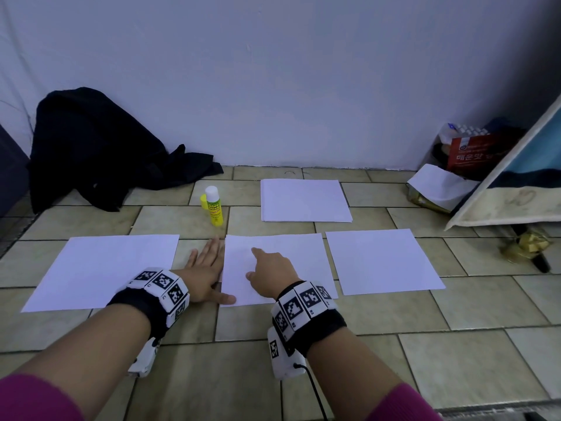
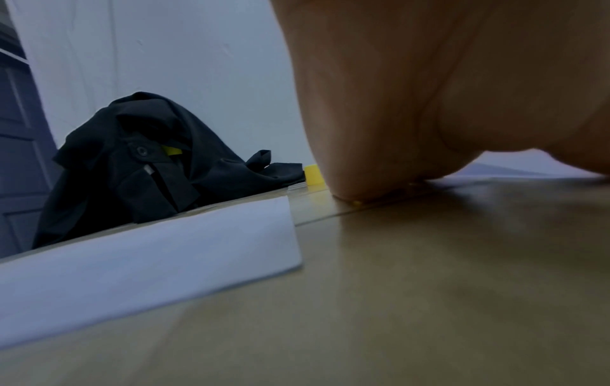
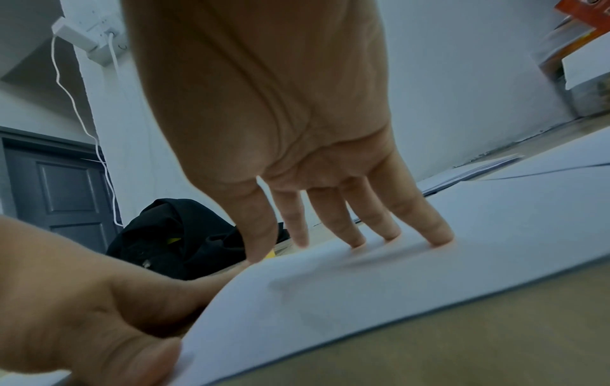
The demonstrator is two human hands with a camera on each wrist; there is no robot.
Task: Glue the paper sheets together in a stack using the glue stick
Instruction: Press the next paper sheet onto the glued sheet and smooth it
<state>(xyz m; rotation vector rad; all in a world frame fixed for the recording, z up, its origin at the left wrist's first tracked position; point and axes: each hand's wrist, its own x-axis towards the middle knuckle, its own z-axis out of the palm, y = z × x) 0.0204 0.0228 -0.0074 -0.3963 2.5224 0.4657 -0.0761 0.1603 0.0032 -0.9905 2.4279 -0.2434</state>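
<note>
The right hand (image 1: 271,272) rests straight fingertips (image 3: 439,236) on the middle sheet (image 1: 299,253), near the floor's (image 1: 379,354) front edge. The left hand (image 1: 205,268) lies flat beside it, fingers together, thumb lifting the sheet's left corner. The glue stick (image 1: 214,206) stands uncapped behind, toward the wall.

A: How many paper sheets lie on the tiled floor?
B: Three singles: the left sheet (image 1: 103,268) at nine o'clock, the middle sheet (image 1: 291,256), the right sheet (image 1: 382,259) at three. Plus one paper stack (image 1: 305,200) at one o'clock.
A: Glue?
B: One glue stick (image 1: 213,205), one yellow cap (image 1: 203,202) touching it.
A: Anything else?
B: One black garment (image 1: 97,150) at ten, one red packet (image 1: 476,150), two hands.
</note>
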